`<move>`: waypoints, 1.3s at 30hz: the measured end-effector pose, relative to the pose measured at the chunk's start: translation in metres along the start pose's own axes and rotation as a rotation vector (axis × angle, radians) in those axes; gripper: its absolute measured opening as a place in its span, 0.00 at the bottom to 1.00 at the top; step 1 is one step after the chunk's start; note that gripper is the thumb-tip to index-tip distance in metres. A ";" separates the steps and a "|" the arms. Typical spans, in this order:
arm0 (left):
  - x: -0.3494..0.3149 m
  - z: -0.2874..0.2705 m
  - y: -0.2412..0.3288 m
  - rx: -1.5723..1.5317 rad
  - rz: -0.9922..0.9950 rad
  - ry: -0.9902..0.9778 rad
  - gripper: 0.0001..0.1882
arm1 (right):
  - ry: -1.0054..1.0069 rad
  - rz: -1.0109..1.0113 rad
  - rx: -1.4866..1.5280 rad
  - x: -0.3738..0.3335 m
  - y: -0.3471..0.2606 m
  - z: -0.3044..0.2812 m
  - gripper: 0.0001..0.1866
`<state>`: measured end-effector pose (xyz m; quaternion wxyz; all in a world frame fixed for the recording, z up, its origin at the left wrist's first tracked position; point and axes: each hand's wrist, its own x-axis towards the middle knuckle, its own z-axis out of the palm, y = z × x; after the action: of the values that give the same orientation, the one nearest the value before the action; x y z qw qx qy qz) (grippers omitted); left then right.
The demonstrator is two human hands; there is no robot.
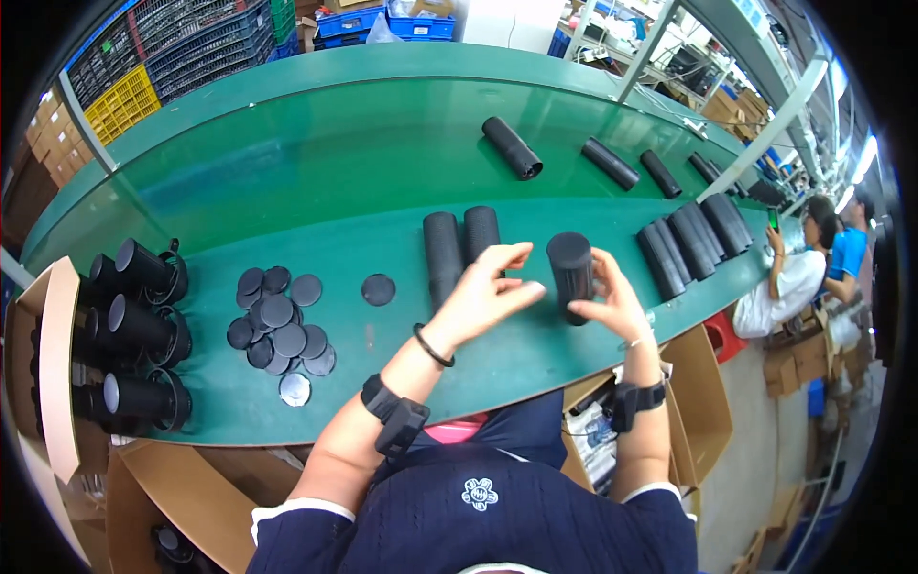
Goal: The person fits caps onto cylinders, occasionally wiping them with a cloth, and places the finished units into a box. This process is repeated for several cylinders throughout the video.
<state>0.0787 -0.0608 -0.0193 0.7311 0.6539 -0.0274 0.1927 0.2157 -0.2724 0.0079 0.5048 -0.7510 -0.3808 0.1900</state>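
Note:
My right hand (617, 301) has its thumb and fingers round the right side of a black cylinder (572, 263), which stands upright with a flat dark top. Just left of it, my left hand (490, 295) is open, fingers apart and with nothing in them. Two black ribbed tubes (442, 251) lie side by side beyond my left hand, which hides part of them. Several thin black discs (289, 340) form a loose heap further left; one shows a shiny silvery face. A single black disc (378, 289) lies apart from the heap, nearer the tubes.
Several black tubes (696, 237) lie in a row at the right of the green bench (382, 368). More tubes (513, 148) rest on the green belt (316, 143) beyond. Black cylindrical assemblies (143, 325) fill the left end. Cardboard boxes (703, 402) stand below the near edge.

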 end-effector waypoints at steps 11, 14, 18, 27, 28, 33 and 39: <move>-0.006 0.058 0.015 0.148 0.141 -0.321 0.39 | 0.242 -0.190 0.590 -0.055 -0.024 0.030 0.21; -0.010 0.065 0.011 0.129 0.108 -0.362 0.37 | 0.241 -0.164 0.689 -0.061 -0.037 0.030 0.17; -0.006 0.072 0.009 -0.042 0.078 -0.295 0.29 | 0.270 -0.179 0.647 -0.066 -0.032 0.032 0.16; 0.022 0.066 -0.004 -0.445 -0.191 -0.245 0.22 | 0.447 0.015 0.752 -0.048 -0.033 0.034 0.18; 0.019 0.070 -0.002 -0.484 -0.224 -0.264 0.22 | 0.447 0.012 0.752 -0.047 -0.036 0.035 0.18; 0.009 0.083 0.004 -0.139 -0.025 -0.430 0.33 | 0.404 -0.101 0.567 -0.049 -0.033 0.036 0.20; -0.001 0.089 0.010 0.105 0.063 -0.309 0.35 | 0.426 -0.044 0.831 -0.054 -0.032 0.035 0.16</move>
<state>0.0937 -0.1463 0.0030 0.6765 0.7120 -0.1500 0.1136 0.1455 -0.2861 0.0164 0.8337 -0.4993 -0.1760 0.1571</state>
